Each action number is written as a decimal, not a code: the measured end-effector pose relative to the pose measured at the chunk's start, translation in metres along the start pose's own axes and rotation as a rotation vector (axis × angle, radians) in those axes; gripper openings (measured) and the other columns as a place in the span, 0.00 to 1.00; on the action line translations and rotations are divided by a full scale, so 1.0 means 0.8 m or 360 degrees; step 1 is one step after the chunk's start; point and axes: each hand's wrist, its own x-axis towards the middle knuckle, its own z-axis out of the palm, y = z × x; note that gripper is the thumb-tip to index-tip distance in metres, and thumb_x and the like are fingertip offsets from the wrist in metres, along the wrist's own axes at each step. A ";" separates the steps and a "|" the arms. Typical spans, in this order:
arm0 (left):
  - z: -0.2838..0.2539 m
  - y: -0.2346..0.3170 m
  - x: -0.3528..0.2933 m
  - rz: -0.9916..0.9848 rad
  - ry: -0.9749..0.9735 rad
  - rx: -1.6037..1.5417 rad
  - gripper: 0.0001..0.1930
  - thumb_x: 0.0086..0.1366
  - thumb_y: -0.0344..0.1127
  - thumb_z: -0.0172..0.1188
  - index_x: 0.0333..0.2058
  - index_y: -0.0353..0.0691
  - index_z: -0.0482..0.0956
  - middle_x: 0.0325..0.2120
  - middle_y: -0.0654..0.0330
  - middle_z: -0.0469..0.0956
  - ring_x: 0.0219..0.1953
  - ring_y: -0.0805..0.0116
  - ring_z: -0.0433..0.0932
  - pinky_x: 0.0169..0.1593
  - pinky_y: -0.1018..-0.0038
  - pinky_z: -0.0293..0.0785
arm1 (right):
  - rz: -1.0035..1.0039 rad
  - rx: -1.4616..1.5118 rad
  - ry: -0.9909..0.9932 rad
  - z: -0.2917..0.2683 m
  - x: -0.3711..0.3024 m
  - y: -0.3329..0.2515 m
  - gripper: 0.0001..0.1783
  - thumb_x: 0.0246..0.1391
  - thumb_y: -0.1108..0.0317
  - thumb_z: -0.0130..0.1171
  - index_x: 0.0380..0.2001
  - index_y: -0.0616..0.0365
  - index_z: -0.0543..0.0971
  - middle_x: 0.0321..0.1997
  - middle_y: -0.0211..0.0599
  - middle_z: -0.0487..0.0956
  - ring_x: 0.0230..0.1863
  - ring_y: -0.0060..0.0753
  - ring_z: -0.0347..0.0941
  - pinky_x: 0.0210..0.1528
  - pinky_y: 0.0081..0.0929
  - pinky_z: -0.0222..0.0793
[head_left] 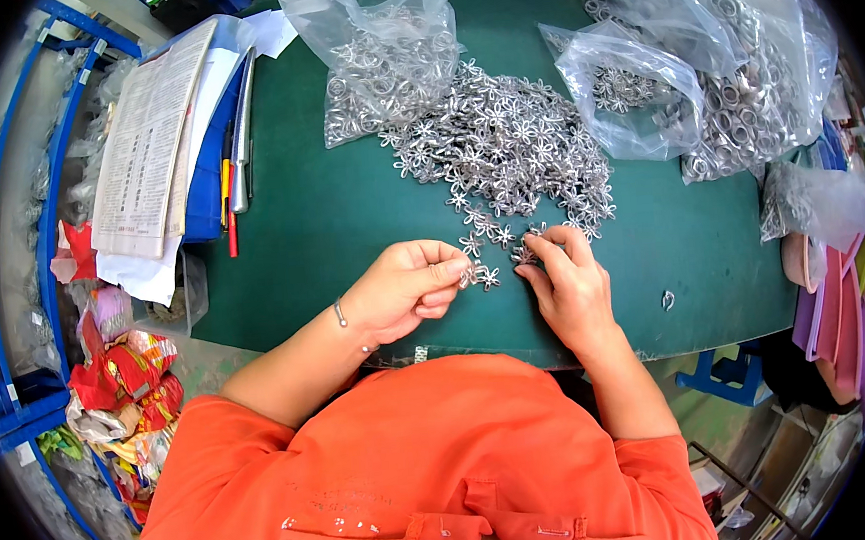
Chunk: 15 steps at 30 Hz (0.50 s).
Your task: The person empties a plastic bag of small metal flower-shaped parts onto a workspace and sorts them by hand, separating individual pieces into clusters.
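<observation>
A broad heap of small silvery flower-shaped metal pieces (503,135) lies on the green table (299,229) in front of me. My left hand (409,290) is closed, thumb against forefinger, pinching one flower-shaped metal piece (469,275) at the near side of the heap. Close beside it, a loose flower piece (491,278) rests on the table. My right hand (569,286) bends its fingers and thumb around another flower-shaped metal piece (524,254) at the heap's near edge. The fingertips partly hide that piece.
Clear plastic bags of metal rings and parts stand at the back left (389,72) and right (732,109). An opened bag (630,86) lies beside the heap. Papers (148,149) and pens (230,199) are at left. One small metal piece (667,300) sits at right.
</observation>
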 end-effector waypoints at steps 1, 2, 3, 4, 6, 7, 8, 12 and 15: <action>-0.005 -0.002 0.002 -0.0025 -0.0049 -0.0115 0.07 0.70 0.31 0.54 0.38 0.31 0.74 0.27 0.65 0.72 0.20 0.83 0.60 0.22 0.85 0.56 | -0.0009 0.0003 0.0016 0.001 0.000 0.000 0.17 0.45 0.73 0.68 0.41 0.57 0.79 0.41 0.37 0.75 0.31 0.41 0.77 0.29 0.34 0.75; -0.010 -0.005 0.005 -0.0049 -0.0098 -0.0230 0.08 0.70 0.31 0.54 0.38 0.31 0.75 0.28 0.65 0.73 0.20 0.83 0.60 0.22 0.85 0.56 | -0.0018 0.0007 0.0032 0.002 0.000 -0.001 0.16 0.45 0.73 0.68 0.40 0.58 0.79 0.41 0.37 0.75 0.31 0.41 0.77 0.29 0.34 0.74; -0.012 -0.007 0.006 -0.0081 -0.0152 -0.0347 0.08 0.70 0.31 0.53 0.38 0.31 0.75 0.28 0.65 0.73 0.20 0.83 0.61 0.22 0.85 0.57 | -0.0020 0.0005 0.0046 0.002 -0.001 -0.001 0.15 0.45 0.73 0.68 0.39 0.58 0.78 0.40 0.37 0.76 0.30 0.41 0.77 0.29 0.34 0.74; -0.012 -0.008 0.007 -0.0086 -0.0161 -0.0389 0.08 0.70 0.31 0.53 0.38 0.31 0.75 0.28 0.64 0.73 0.21 0.82 0.61 0.22 0.85 0.57 | -0.0055 0.0021 0.0054 0.003 -0.002 0.000 0.14 0.45 0.74 0.68 0.38 0.58 0.78 0.40 0.36 0.76 0.30 0.41 0.77 0.28 0.34 0.74; -0.011 -0.008 0.006 -0.0098 -0.0181 -0.0471 0.08 0.70 0.32 0.53 0.38 0.31 0.75 0.30 0.62 0.74 0.22 0.82 0.62 0.23 0.85 0.58 | -0.0123 0.0051 0.0074 0.005 -0.005 0.002 0.13 0.45 0.75 0.67 0.36 0.58 0.77 0.39 0.36 0.76 0.30 0.41 0.77 0.28 0.34 0.74; -0.009 -0.007 0.006 -0.0083 -0.0150 -0.0414 0.08 0.70 0.31 0.53 0.38 0.31 0.75 0.30 0.62 0.74 0.22 0.82 0.63 0.23 0.85 0.59 | -0.0122 0.0072 0.0084 0.008 -0.007 0.003 0.12 0.45 0.74 0.67 0.35 0.58 0.77 0.38 0.36 0.76 0.30 0.41 0.77 0.28 0.34 0.74; -0.007 -0.005 0.006 -0.0069 -0.0120 -0.0357 0.07 0.69 0.31 0.54 0.38 0.32 0.75 0.31 0.61 0.74 0.23 0.81 0.64 0.23 0.85 0.59 | -0.0121 0.0094 0.0094 0.012 -0.009 0.005 0.12 0.45 0.74 0.67 0.35 0.58 0.77 0.38 0.36 0.77 0.30 0.41 0.77 0.28 0.34 0.74; 0.003 0.012 0.001 -0.0001 0.0045 -0.0318 0.05 0.68 0.30 0.54 0.36 0.33 0.75 0.32 0.59 0.75 0.24 0.80 0.66 0.24 0.84 0.61 | 0.0044 0.0062 0.0072 0.009 -0.006 -0.009 0.12 0.47 0.70 0.67 0.36 0.57 0.77 0.39 0.36 0.76 0.29 0.40 0.77 0.28 0.33 0.74; -0.010 0.021 0.006 0.0175 0.0039 -0.0100 0.03 0.65 0.29 0.56 0.34 0.35 0.75 0.31 0.58 0.75 0.25 0.78 0.69 0.26 0.82 0.65 | 0.0070 0.0001 0.0024 0.010 -0.003 -0.013 0.13 0.48 0.69 0.67 0.37 0.57 0.77 0.39 0.36 0.76 0.29 0.40 0.78 0.27 0.33 0.74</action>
